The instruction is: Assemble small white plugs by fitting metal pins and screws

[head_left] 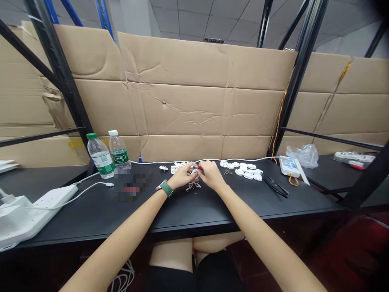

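Observation:
My left hand (pixel 181 177), with a green watch strap at the wrist, is closed on a small white plastic piece (pixel 195 173). My right hand (pixel 212 175) meets it and pinches a small red tool (pixel 199 168); the fingers hide most of it, so its kind does not show. Just below the hands lie small whitish metal-looking parts (pixel 193 185). Behind my left hand are more white pieces (pixel 174 168). Several rounded white plastic pieces (pixel 248 175) spread out to the right, beside a few tiny brass-coloured bits (pixel 228 172).
Black-handled pliers (pixel 275 186) lie at right, near a white box (pixel 288 166) and a plastic bag (pixel 303 155). Two water bottles (pixel 101 158) stand back left. A white power strip (pixel 45 211) with a cable (pixel 88 188) occupies the left. Cardboard (pixel 182 105) walls the back.

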`<control>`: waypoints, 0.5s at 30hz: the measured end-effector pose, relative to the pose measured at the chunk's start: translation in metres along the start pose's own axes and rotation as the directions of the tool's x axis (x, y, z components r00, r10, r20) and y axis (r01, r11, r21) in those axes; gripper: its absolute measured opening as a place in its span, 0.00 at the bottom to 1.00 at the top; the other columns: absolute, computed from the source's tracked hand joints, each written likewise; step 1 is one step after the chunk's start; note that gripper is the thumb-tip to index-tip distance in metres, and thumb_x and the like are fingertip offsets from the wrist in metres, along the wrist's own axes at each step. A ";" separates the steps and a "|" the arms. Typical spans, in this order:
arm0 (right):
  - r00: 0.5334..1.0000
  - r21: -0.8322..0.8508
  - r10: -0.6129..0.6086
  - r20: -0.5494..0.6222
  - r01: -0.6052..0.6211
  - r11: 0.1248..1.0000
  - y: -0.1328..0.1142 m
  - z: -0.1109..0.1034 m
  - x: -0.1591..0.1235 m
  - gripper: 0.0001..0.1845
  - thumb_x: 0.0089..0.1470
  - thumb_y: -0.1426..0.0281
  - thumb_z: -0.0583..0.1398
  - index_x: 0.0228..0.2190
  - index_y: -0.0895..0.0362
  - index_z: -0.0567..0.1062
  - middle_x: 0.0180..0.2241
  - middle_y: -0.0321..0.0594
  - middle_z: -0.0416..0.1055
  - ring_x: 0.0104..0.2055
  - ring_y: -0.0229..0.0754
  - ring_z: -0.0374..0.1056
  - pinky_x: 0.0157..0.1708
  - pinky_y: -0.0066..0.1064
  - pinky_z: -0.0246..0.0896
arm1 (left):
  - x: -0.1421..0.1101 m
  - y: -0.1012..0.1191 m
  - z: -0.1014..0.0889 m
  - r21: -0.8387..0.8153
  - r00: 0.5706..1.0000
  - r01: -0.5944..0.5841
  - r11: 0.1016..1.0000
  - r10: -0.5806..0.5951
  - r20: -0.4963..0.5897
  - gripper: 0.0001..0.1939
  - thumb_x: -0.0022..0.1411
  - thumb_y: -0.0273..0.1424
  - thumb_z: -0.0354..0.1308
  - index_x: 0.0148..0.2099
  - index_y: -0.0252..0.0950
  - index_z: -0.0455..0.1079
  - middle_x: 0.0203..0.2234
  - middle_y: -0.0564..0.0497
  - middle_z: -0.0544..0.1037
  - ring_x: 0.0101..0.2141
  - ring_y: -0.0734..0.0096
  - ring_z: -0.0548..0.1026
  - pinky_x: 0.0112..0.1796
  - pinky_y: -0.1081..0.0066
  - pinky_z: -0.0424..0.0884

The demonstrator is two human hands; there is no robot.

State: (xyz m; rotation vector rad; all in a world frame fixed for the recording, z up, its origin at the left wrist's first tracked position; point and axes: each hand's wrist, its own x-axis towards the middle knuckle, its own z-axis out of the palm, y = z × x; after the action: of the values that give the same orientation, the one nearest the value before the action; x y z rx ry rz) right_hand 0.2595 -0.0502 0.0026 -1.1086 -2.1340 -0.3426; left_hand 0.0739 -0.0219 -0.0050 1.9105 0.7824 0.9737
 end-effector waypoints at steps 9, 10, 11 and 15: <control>0.949 0.297 0.303 -0.091 -0.264 0.917 0.014 0.008 -0.001 0.13 0.70 0.64 0.47 0.36 0.53 0.66 0.35 0.42 0.71 0.37 0.46 0.68 0.39 0.34 0.58 | -0.002 0.009 -0.004 0.053 0.993 0.025 0.998 -0.019 -0.115 0.13 0.61 0.39 0.63 0.45 0.38 0.70 0.31 0.52 0.78 0.29 0.67 0.82 0.33 0.64 0.83; 0.945 0.316 0.317 -0.079 -0.278 0.907 0.018 0.010 -0.002 0.12 0.69 0.64 0.48 0.36 0.53 0.67 0.35 0.42 0.72 0.37 0.46 0.68 0.39 0.34 0.59 | -0.002 0.009 -0.005 0.054 0.990 0.029 0.998 -0.021 -0.137 0.13 0.61 0.38 0.63 0.45 0.38 0.70 0.32 0.52 0.78 0.30 0.67 0.82 0.33 0.64 0.83; 0.941 0.338 0.331 -0.065 -0.292 0.895 0.021 0.012 -0.002 0.11 0.68 0.64 0.49 0.37 0.53 0.68 0.34 0.42 0.72 0.37 0.46 0.69 0.39 0.34 0.59 | -0.002 0.008 -0.007 0.059 0.986 0.036 0.998 -0.026 -0.163 0.13 0.61 0.38 0.63 0.45 0.38 0.70 0.31 0.52 0.78 0.30 0.67 0.82 0.33 0.64 0.83; 0.934 0.426 0.356 -0.042 -0.305 0.851 0.026 0.013 -0.004 0.08 0.64 0.63 0.56 0.41 0.52 0.70 0.30 0.36 0.72 0.32 0.44 0.69 0.37 0.33 0.60 | -0.002 0.003 -0.014 0.108 0.960 0.067 0.992 -0.035 -0.277 0.10 0.61 0.36 0.62 0.42 0.37 0.70 0.30 0.52 0.78 0.28 0.67 0.81 0.31 0.65 0.83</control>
State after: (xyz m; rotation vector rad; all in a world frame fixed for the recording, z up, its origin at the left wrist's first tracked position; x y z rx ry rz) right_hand 0.2762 -0.0308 -0.0116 -1.1403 -1.7530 0.1973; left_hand 0.0614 -0.0189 0.0022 1.8655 1.0651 1.1997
